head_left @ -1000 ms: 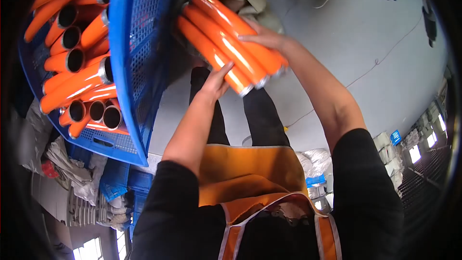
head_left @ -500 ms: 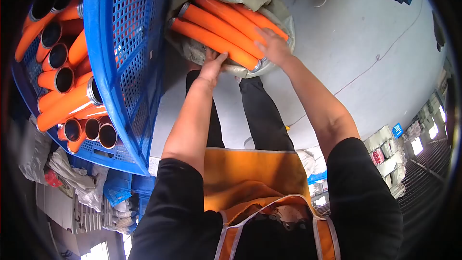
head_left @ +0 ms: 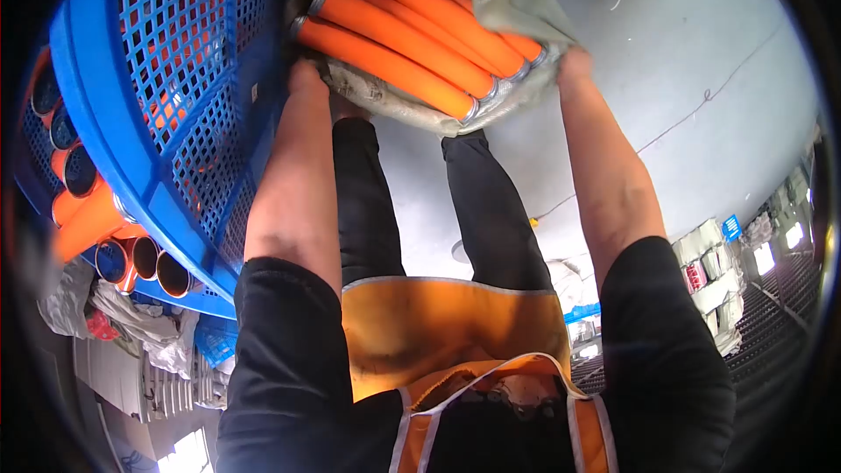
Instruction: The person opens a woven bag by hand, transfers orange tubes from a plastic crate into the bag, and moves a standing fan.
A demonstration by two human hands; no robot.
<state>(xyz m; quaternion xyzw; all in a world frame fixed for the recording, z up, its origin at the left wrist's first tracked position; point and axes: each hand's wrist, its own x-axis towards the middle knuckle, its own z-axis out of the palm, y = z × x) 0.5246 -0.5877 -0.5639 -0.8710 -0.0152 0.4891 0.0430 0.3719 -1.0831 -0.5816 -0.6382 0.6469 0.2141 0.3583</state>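
Note:
A pale woven sack holds several bright orange tubes with metal-rimmed ends, lying side by side. At the sack's left edge is my left hand, closed on the rim beside the blue crate; its fingers are mostly hidden. My right hand, a little blurred, grips the sack's right edge, which is drawn out towards it. Neither hand touches the tubes.
A big blue plastic crate with lattice walls stands close on the left, with more orange tubes inside. My legs are just below the sack on the grey floor. A thin cord crosses the floor at right.
Both hands have left the orange tubes and moved outward to opposite sides of the sack. The sack's right edge is pulled outward. The crate appears shifted left and larger in view.

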